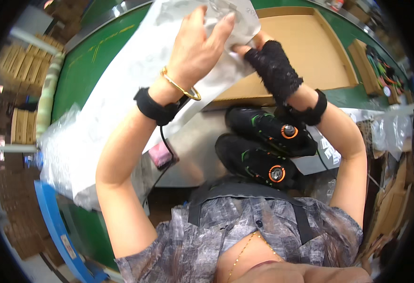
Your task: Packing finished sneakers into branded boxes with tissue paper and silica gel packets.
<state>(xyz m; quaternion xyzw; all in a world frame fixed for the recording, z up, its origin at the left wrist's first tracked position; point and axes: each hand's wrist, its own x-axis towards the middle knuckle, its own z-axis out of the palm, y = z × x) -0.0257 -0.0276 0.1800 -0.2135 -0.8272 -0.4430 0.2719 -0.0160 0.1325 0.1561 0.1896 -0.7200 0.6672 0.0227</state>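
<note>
A large sheet of white tissue paper with faint grey print hangs across the left and middle. My left hand lies over its upper part, thumb and fingers apart, with a gold bracelet and a black wrist strap behind it. My right hand, in a black fingerless glove, grips the right edge of the paper; its fingertips are partly hidden. Below it, close to my body, sits a pair of black shoes with green marks and orange-ringed dials. Beyond my right hand is an open shallow cardboard box, partly covered by the paper.
A green work surface lies beneath. A pink block rests beside a black cable near my left forearm. Clear plastic bags crumple at left, above a blue frame. A small box of tools stands at far right.
</note>
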